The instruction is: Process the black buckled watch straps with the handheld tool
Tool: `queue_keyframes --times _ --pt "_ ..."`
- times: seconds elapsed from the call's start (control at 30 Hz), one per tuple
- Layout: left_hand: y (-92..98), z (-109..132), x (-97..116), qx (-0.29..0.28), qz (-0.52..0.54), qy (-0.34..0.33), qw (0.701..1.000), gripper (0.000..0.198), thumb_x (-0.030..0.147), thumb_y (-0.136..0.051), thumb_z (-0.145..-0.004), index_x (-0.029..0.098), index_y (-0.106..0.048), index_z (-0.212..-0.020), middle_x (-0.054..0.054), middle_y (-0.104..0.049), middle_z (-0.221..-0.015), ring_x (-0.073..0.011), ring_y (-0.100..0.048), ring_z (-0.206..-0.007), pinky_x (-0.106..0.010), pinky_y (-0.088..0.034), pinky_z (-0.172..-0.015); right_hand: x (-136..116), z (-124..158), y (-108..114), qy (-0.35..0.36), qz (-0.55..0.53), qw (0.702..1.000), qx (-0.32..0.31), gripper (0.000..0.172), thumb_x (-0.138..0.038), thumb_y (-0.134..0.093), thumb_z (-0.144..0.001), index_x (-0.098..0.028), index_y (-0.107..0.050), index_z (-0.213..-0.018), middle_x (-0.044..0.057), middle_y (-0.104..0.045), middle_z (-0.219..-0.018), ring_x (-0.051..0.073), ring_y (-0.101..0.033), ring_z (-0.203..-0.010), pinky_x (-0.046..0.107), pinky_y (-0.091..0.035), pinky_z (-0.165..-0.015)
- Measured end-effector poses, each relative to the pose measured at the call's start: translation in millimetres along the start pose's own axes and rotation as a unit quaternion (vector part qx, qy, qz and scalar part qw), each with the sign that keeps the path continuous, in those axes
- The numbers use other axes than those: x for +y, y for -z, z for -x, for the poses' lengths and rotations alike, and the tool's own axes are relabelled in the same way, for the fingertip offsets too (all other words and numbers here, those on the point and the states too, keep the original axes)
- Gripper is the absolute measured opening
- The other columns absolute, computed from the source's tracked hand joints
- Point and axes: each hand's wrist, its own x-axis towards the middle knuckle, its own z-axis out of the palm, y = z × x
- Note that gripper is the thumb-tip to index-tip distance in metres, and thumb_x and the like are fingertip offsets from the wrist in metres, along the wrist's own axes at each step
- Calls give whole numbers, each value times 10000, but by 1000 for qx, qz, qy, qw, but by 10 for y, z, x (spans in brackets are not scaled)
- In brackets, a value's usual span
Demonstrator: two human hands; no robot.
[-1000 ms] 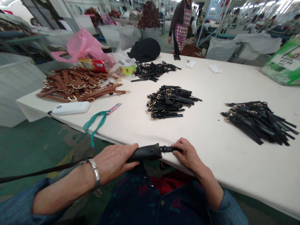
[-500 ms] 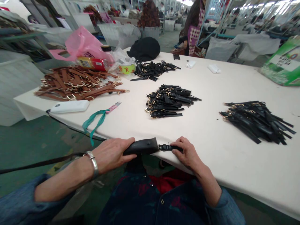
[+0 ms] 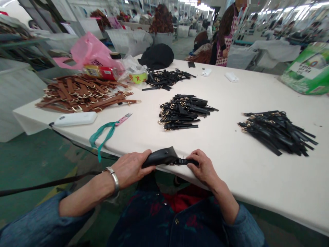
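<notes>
My left hand (image 3: 135, 164) is wrapped round a black hand-sized tool (image 3: 161, 156) with a smooth body and a wider end, tilted up to the right. Its exact kind does not show. Between the fingertips of my right hand (image 3: 204, 168) is a small black buckle strap (image 3: 183, 161), whose buckle end lies against the tool's wide end at the table's front edge. The strap's other end is hidden in the fingers. Just beyond my hands lies a pile of black buckle straps (image 3: 183, 111) with gold buckles; another black strap pile (image 3: 279, 132) is to the right.
Thread snips (image 3: 123, 119) with a teal ribbon (image 3: 102, 133) lie left, beside a white power bank (image 3: 75, 118). Behind are brown straps (image 3: 84, 92), a pink bag (image 3: 86, 53), a black cap (image 3: 157, 56) and a green bag (image 3: 308, 70). A person (image 3: 226, 34) stands beyond the table (image 3: 231, 178).
My left hand has moved slightly right with the tool, whose wide end now tilts up more and overlaps the strap's buckle end. My right hand stays nearly in place. The person behind has shifted right.
</notes>
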Motion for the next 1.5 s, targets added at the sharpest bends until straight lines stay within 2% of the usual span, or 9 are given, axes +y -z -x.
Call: queue_keyframes --times 0.2,0.3,0.43,0.63,0.87,1.03,1.2,1.37,1.5 --pt "266 56 -17 -13 3 -16 1000 308 530 -414 -784 255 -499 -893 -15 -617 -686 -191 -592 -646 -250 -381 -572 -30 36 -100 6 -37 997 66 180 -55 -583 -679 -207 -606 -772 27 -563 -830 177 -507 -836 326 -406 -779" --pt "412 57 105 -25 -11 -34 999 299 518 -422 -777 256 -511 -891 -14 -617 -691 -190 -588 -648 -251 -385 -569 -12 54 -126 -2 -30 997 67 144 -92 -591 -708 -218 -628 -769 23 -566 -761 174 -509 -790 313 -404 -736" --pt "510 -24 288 -53 -64 -59 995 269 475 -437 -769 243 -517 -881 -36 -627 -737 -219 -598 -706 -284 -400 -599 -4 64 -125 -2 -30 997 65 120 -126 -593 -717 -225 -626 -778 18 -582 -768 172 -514 -797 301 -396 -735" --pt "577 -254 388 -57 -111 -100 987 269 452 -453 -745 225 -530 -868 -51 -633 -747 -224 -596 -716 -300 -411 -602 -68 56 -106 -61 -52 993 88 200 -118 -555 -645 -205 -488 -812 -13 -557 -736 141 -503 -683 268 -392 -668" --pt "652 -517 497 -84 -109 -136 981 323 493 -468 -704 211 -568 -827 -62 -634 -736 -225 -582 -669 -299 -404 -565 -101 55 -94 -58 -66 991 96 213 -91 -483 -628 -206 -446 -804 -20 -538 -728 133 -504 -678 247 -384 -647" --pt "681 -500 332 -108 -92 -97 985 302 464 -503 -684 213 -584 -831 -34 -623 -698 -182 -567 -633 -262 -381 -554 -92 53 -99 -64 -66 991 94 176 -106 -513 -636 -206 -456 -768 -21 -542 -711 135 -495 -671 252 -378 -650" --pt "692 -463 191 -131 -76 -70 986 262 451 -526 -666 230 -584 -796 -9 -611 -671 -177 -559 -632 -258 -381 -567 -96 54 -102 -60 -59 992 92 146 -102 -533 -636 -200 -475 -727 -17 -529 -705 137 -483 -680 251 -368 -646" --pt "727 -557 377 -138 -56 -109 983 288 468 -507 -672 217 -575 -794 -16 -612 -686 -175 -547 -633 -255 -366 -549 -90 62 -106 -57 -55 992 94 129 -94 -527 -638 -194 -484 -708 -20 -518 -692 129 -484 -671 243 -369 -633" --pt "679 -609 469 -115 -68 -132 982 304 486 -491 -685 209 -559 -790 -35 -615 -713 -183 -552 -642 -262 -360 -546 -52 60 -118 -58 -42 991 111 97 -114 -542 -660 -195 -507 -699 -17 -531 -679 131 -485 -654 242 -383 -616"
